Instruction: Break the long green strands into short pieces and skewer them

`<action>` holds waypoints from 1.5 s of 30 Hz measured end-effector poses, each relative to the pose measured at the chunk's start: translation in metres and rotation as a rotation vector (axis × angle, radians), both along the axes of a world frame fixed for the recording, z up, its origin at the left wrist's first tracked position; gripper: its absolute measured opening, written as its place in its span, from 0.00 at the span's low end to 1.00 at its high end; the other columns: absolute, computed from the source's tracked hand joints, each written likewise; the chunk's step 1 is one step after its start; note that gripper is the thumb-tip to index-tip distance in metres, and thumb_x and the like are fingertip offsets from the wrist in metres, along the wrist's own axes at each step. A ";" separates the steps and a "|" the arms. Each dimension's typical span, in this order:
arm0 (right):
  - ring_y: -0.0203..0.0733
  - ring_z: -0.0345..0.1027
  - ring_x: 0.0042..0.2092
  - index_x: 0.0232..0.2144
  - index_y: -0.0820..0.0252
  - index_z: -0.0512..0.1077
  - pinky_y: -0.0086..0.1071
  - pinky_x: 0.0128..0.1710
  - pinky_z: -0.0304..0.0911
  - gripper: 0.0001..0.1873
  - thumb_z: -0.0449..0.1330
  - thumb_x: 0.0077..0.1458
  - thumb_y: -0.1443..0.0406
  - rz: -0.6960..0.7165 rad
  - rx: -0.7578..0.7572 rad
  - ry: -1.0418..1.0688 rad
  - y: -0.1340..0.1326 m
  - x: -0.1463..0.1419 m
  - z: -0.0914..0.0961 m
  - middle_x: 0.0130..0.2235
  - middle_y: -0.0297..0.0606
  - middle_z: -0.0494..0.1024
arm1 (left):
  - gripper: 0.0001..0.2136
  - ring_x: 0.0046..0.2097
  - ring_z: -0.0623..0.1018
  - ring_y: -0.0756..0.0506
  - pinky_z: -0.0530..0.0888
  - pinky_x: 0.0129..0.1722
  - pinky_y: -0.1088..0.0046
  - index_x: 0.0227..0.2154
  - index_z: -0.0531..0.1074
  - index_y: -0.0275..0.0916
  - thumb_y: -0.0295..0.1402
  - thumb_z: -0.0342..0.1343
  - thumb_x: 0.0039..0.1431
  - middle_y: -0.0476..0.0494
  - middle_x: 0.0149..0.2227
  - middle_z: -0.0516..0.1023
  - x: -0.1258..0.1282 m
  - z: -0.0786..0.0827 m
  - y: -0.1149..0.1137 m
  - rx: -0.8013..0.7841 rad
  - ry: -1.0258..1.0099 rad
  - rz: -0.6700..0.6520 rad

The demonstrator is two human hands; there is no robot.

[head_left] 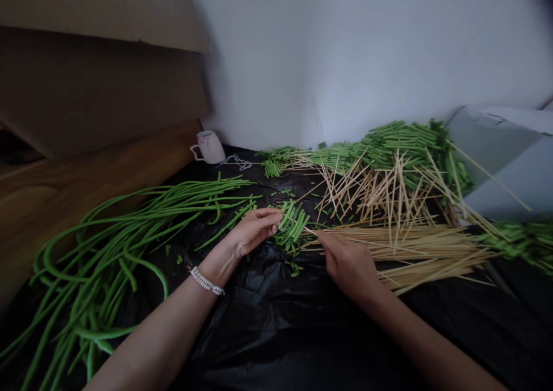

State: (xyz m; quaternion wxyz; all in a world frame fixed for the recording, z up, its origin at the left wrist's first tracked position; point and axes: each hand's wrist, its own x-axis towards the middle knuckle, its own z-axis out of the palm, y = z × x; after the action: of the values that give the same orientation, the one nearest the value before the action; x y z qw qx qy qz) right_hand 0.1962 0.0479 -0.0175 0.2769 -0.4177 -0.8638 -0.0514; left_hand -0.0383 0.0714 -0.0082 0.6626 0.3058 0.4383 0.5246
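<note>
Between my hands is a bamboo skewer (310, 230) with a row of several cut long bean pieces (294, 221) threaded side by side on it. My left hand (258, 228), with a beaded bracelet at its wrist, is closed in a pinch at the left end of that row. On the other end, my right hand (349, 259) grips the bare part of the skewer, its fingertips partly hidden behind the hand. Loose bean pieces (295, 267) lie just below the row. Bundled bare skewers (423, 244) lie beside my right hand.
Whole long beans (103, 247) sprawl at left on black plastic sheeting (268, 333). Filled skewers (401, 143) are heaped at the back right, sticks pointing forward. A white mug (210, 147) stands near the wall, by a tangled string (239, 162). Cardboard (103, 86) rises at upper left.
</note>
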 end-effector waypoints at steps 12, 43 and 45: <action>0.40 0.74 0.36 0.48 0.62 0.73 0.30 0.37 0.66 0.20 0.48 0.59 0.72 -0.089 0.043 0.010 0.008 0.006 0.000 0.37 0.42 0.80 | 0.18 0.29 0.72 0.53 0.67 0.31 0.77 0.34 0.79 0.36 0.44 0.66 0.45 0.45 0.30 0.78 -0.017 0.014 0.004 0.184 0.337 0.177; 0.40 0.73 0.34 0.48 0.59 0.73 0.30 0.35 0.65 0.19 0.48 0.60 0.70 -0.110 0.059 0.023 0.011 0.010 0.000 0.35 0.40 0.79 | 0.13 0.41 0.77 0.43 0.68 0.43 0.70 0.37 0.78 0.39 0.37 0.50 0.61 0.41 0.40 0.80 -0.045 0.007 0.012 0.444 1.423 0.291; 0.40 0.73 0.35 0.48 0.59 0.73 0.30 0.35 0.65 0.19 0.48 0.60 0.70 -0.105 0.054 0.023 0.011 0.010 -0.001 0.35 0.40 0.79 | 0.11 0.40 0.77 0.43 0.68 0.42 0.70 0.37 0.77 0.39 0.35 0.51 0.59 0.41 0.40 0.80 -0.055 0.007 0.013 0.390 1.508 0.322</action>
State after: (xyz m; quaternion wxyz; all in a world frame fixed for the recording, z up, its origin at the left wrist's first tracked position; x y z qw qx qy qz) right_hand 0.2059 0.0592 -0.0185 0.2949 -0.4554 -0.8358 -0.0842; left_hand -0.0929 0.0840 -0.0016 0.0376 0.6220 0.7078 0.3328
